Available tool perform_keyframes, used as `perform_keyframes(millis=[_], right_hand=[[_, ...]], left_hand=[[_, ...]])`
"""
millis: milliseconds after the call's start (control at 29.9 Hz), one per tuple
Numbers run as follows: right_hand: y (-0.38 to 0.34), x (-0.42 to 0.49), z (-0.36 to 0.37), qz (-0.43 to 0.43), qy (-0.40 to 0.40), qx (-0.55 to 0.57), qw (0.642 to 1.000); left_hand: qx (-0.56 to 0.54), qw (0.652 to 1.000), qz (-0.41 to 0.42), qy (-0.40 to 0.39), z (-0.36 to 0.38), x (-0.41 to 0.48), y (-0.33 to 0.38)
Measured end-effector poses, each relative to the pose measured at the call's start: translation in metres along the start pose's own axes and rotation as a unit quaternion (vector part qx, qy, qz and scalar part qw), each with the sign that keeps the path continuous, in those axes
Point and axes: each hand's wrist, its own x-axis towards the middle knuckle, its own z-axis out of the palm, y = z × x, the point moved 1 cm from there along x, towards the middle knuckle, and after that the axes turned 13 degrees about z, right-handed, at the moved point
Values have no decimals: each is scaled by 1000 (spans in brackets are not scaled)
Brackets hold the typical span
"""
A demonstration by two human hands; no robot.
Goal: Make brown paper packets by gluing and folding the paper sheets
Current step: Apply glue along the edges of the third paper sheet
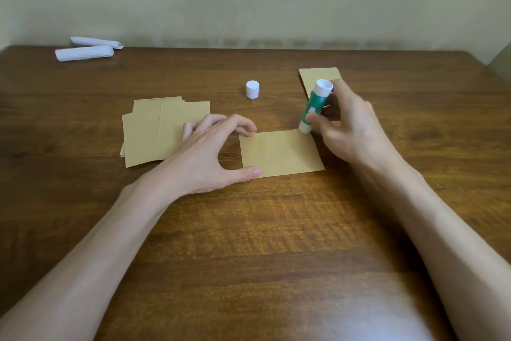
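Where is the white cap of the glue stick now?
In the head view the white cap stands on the table beyond the single brown sheet, between the pile of sheets at left and the glue stick at right.

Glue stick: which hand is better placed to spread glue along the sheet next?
The right hand: it grips the glue stick, tip at the sheet's far corner; left hand pins the sheet.

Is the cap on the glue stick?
No, the white cap stands on the table, apart from the glue stick in the right hand.
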Motion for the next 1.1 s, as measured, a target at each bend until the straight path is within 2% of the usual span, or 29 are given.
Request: perform_keyframes(millis=[134,234,301,434,568,701,902,1102], right_hand=[[3,0,-6,17,48,140,989],[-1,-4,-1,42,42,215,975],[-6,-6,9,16,24,215,976],[-12,-7,32,-113,-22,158,981],[-16,-8,44,-163,-50,120,978],[-17,-7,48,-172,-59,112,977],[-19,-3,48,-138,-20,100,985],[-19,-5,44,-148,-15,44,988]], left_hand=[[3,1000,2,-3,0,1,0],[2,1000,3,-5,1,2,0],[1,1000,1,-5,1,2,0],[9,1000,3,-1,1,3,0],[9,1000,4,0,1,2,0],[5,1000,4,3,1,1,1],[-1,1000,2,4,0,0,1],[0,1000,-2,-5,0,1,1]])
